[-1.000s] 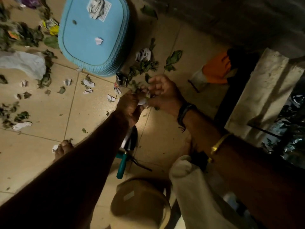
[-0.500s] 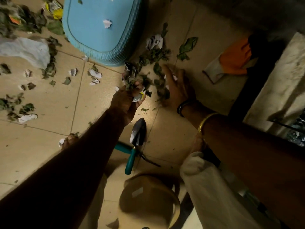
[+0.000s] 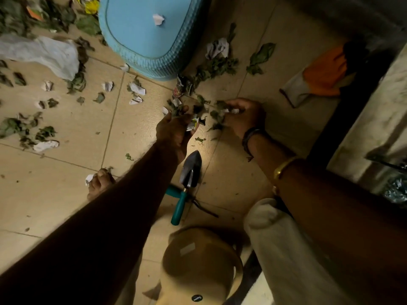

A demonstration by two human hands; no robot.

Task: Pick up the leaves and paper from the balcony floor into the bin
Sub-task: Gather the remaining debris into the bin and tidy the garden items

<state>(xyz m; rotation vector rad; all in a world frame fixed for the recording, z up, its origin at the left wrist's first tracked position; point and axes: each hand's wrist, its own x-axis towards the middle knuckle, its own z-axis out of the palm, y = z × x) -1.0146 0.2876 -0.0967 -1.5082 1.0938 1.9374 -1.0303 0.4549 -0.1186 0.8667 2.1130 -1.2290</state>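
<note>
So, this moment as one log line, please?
left hand: holds leaves, paper | right hand: grips leaves | bin: paper scrap inside

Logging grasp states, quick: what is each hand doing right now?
Left hand: holds a clump of leaves and paper.
Right hand: grips leaves and white paper scraps, fingers curled round them.

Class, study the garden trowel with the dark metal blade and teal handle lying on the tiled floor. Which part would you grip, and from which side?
Grip the garden trowel by its teal handle, coming from above on the near side. It lies flat, the round handle's end pointing towards the person and the pointed blade away, so the handle is probably the reachable, safe part.
</note>
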